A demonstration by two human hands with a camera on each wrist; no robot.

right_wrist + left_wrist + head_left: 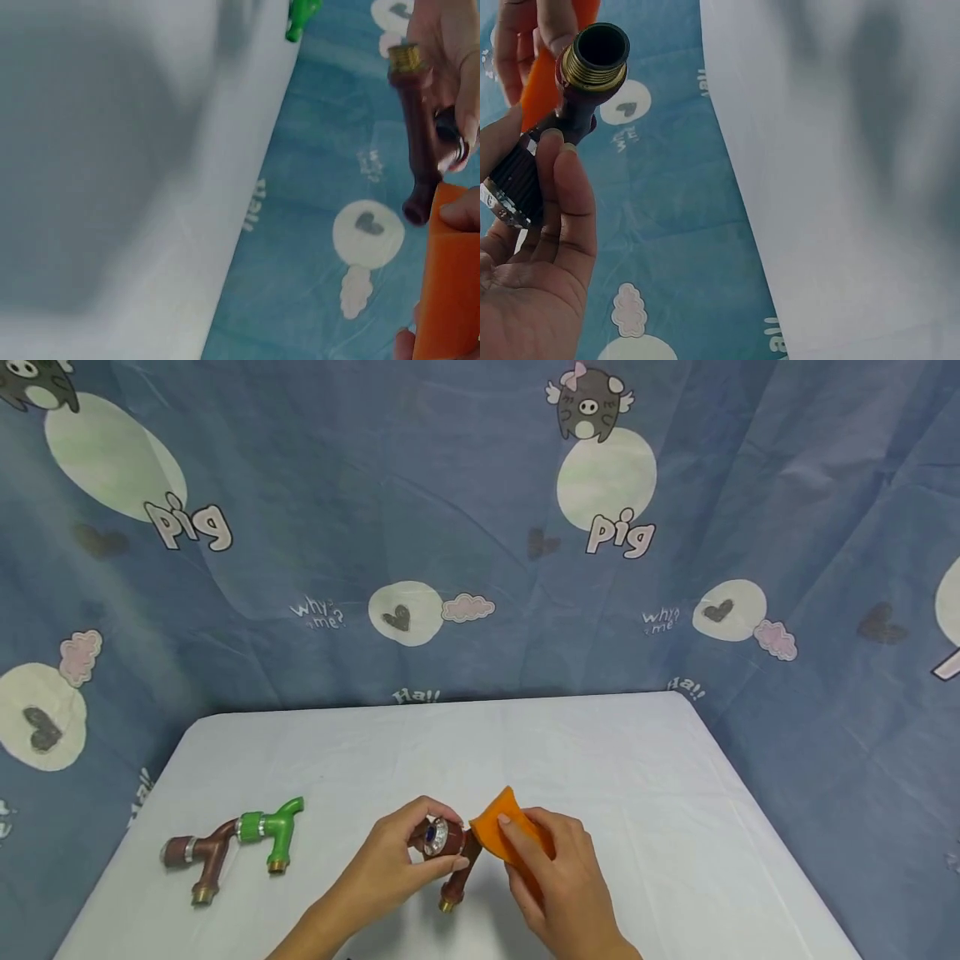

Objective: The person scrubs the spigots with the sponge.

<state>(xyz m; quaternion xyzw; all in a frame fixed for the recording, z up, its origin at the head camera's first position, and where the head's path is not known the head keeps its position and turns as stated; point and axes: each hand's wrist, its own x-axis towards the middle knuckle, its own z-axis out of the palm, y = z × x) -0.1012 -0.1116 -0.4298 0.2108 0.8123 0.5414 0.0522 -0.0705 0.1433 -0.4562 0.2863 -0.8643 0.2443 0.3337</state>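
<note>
Above the white table, my left hand (382, 864) grips a dark brown faucet (460, 878) by its round ribbed knob, thumb and fingers curled about it. The faucet's brass threaded end (592, 71) faces the camera in the left wrist view. My right hand (562, 881) pinches an orange cloth (491, 828), thumb on its near face. In the head view the cloth's edge overlaps the faucet's body beside the knob. The right wrist view shows the folded orange cloth (450, 292) right at the faucet's dark spout end (420, 206).
On the table's left side lie a second brown faucet (212, 860) and a green faucet (281, 831), close together, both with brass threaded ends. A white cloth covers the table (637, 793). Behind it hangs a blue curtain (480, 510) with pig prints.
</note>
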